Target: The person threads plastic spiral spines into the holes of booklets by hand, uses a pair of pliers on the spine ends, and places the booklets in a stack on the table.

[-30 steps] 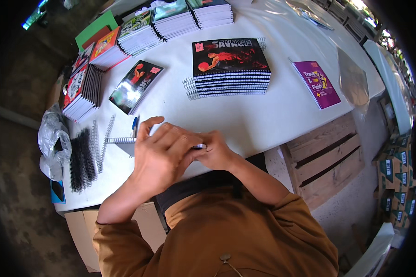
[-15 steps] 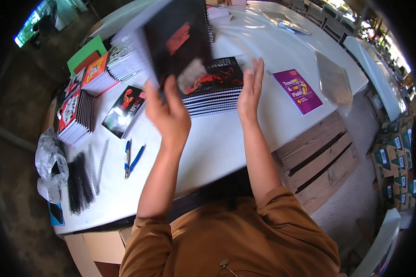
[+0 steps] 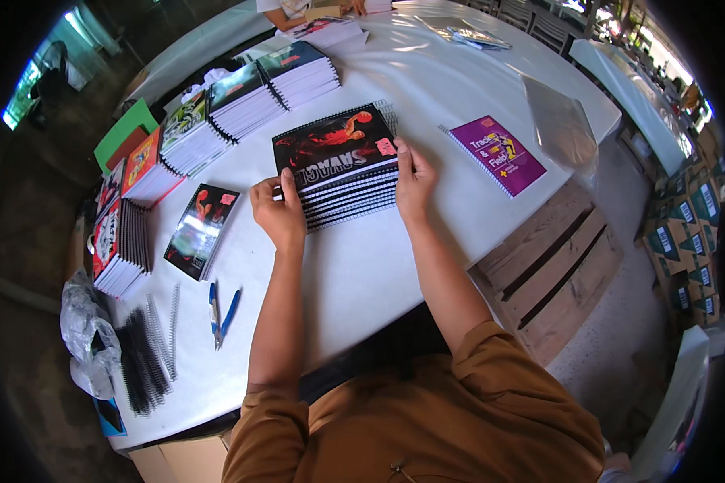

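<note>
A black spiral notebook (image 3: 338, 145) with a red figure on its cover lies on top of a stack of spiral-bound notebooks (image 3: 353, 200) in front of me. My left hand (image 3: 282, 211) holds its near left corner, thumb up against the edge. At the right side my right hand (image 3: 415, 179) grips it near a pink sticker, with the thumb along the corner. Some fingertips are hidden beside the stack. To the left lies a smaller pile topped by a glossy black cover (image 3: 201, 232). A purple spiral notebook (image 3: 498, 155) rests to the right.
Blue-handled pliers (image 3: 224, 315), loose binding coils (image 3: 143, 358) and a crumpled plastic bag (image 3: 90, 334) lie at the left. Piles of bound notebooks (image 3: 238, 101) line the far left. Clear plastic sheeting (image 3: 560, 125) sits at the right edge. Another person's arm (image 3: 286, 18) shows at the far side.
The black notebook my left hand held raised above the stack now lies on top of it. My right hand, spread beside the stack before, has closed on the notebook's right side.
</note>
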`<action>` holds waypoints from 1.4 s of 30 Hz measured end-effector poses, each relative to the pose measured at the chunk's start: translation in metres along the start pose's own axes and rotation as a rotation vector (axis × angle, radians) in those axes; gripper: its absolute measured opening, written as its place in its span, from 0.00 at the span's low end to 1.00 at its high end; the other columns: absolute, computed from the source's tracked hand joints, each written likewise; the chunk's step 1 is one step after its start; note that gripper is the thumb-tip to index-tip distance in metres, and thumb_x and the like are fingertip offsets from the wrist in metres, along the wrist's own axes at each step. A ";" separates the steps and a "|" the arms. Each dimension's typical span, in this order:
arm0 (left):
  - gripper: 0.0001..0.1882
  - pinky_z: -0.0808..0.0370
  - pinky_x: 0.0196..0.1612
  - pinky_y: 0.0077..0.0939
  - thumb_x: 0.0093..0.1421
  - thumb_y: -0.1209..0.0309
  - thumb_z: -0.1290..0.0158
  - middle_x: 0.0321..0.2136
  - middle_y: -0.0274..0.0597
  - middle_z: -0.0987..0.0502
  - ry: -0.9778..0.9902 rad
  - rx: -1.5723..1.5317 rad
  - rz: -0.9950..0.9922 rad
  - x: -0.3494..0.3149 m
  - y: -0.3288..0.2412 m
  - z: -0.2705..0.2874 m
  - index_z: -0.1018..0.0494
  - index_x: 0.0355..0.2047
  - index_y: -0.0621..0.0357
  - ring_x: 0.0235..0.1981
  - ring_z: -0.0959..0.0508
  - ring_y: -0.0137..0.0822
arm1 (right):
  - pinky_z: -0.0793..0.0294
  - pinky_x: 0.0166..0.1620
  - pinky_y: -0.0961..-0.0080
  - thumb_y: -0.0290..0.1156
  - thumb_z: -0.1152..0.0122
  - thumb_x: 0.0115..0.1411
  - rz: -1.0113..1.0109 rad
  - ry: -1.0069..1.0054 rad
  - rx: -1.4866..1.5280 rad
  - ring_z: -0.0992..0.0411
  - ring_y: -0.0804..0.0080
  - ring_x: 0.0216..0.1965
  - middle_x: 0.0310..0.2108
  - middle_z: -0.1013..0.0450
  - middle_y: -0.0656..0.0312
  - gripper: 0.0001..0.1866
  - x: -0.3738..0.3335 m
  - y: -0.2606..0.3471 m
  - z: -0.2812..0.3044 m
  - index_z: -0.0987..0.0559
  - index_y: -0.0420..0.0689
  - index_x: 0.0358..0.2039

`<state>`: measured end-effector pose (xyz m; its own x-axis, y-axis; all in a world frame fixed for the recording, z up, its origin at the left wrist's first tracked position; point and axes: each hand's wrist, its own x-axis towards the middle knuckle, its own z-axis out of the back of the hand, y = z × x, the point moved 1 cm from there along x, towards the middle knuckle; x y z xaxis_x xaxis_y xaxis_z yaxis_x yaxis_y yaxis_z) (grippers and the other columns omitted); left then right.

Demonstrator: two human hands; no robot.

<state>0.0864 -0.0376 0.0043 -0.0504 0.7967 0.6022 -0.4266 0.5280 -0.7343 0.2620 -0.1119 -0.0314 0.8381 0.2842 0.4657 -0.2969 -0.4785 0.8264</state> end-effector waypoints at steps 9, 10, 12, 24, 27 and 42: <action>0.12 0.38 0.21 0.16 0.53 0.63 0.42 0.13 0.29 0.34 -0.025 -0.156 0.101 -0.006 0.010 0.004 0.29 0.26 0.59 0.16 0.38 0.20 | 0.32 0.32 0.85 0.23 0.34 0.48 -0.063 -0.104 0.124 0.31 0.82 0.26 0.26 0.28 0.64 0.09 0.002 0.004 -0.003 0.27 0.36 0.20; 0.11 0.37 0.21 0.17 0.55 0.64 0.44 0.13 0.31 0.32 -0.034 -0.145 0.089 -0.005 0.010 0.007 0.28 0.28 0.59 0.16 0.35 0.22 | 0.33 0.30 0.85 0.23 0.33 0.46 0.058 -0.098 0.000 0.33 0.82 0.24 0.24 0.31 0.66 0.10 0.003 0.003 -0.002 0.28 0.37 0.18; 0.10 0.36 0.22 0.19 0.55 0.64 0.45 0.14 0.34 0.31 -0.037 -0.058 0.034 -0.002 0.009 0.016 0.28 0.29 0.59 0.16 0.33 0.24 | 0.39 0.24 0.83 0.23 0.30 0.41 0.199 -0.108 -0.130 0.40 0.81 0.19 0.19 0.37 0.67 0.14 0.006 -0.001 -0.002 0.31 0.40 0.16; 0.09 0.28 0.32 0.40 0.56 0.66 0.51 0.23 0.47 0.26 0.404 0.918 -0.145 0.056 0.131 0.166 0.30 0.31 0.59 0.29 0.24 0.47 | 0.37 0.43 0.71 0.31 0.46 0.56 0.573 -0.069 -0.336 0.37 0.68 0.38 0.36 0.33 0.58 0.13 -0.019 0.037 -0.001 0.32 0.39 0.41; 0.09 0.35 0.20 0.29 0.60 0.67 0.53 0.15 0.37 0.33 0.125 0.359 -0.154 0.060 0.089 0.218 0.33 0.27 0.60 0.16 0.31 0.30 | 0.35 0.43 0.74 0.28 0.48 0.57 0.469 0.148 -0.104 0.35 0.72 0.37 0.37 0.32 0.59 0.10 -0.054 0.059 -0.013 0.31 0.39 0.39; 0.17 0.33 0.41 0.18 0.45 0.84 0.55 0.35 0.36 0.26 0.379 -0.402 0.625 -0.077 0.037 0.202 0.31 0.38 0.63 0.36 0.28 0.26 | 0.30 0.34 0.83 0.28 0.37 0.51 -0.450 1.092 0.246 0.30 0.83 0.28 0.26 0.26 0.66 0.08 -0.106 0.086 -0.008 0.23 0.40 0.31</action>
<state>-0.1083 -0.1393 -0.0061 0.1674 0.9848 -0.0471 -0.0626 -0.0371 -0.9973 0.1441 -0.1765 -0.0072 -0.0198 0.9622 0.2716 0.1169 -0.2676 0.9564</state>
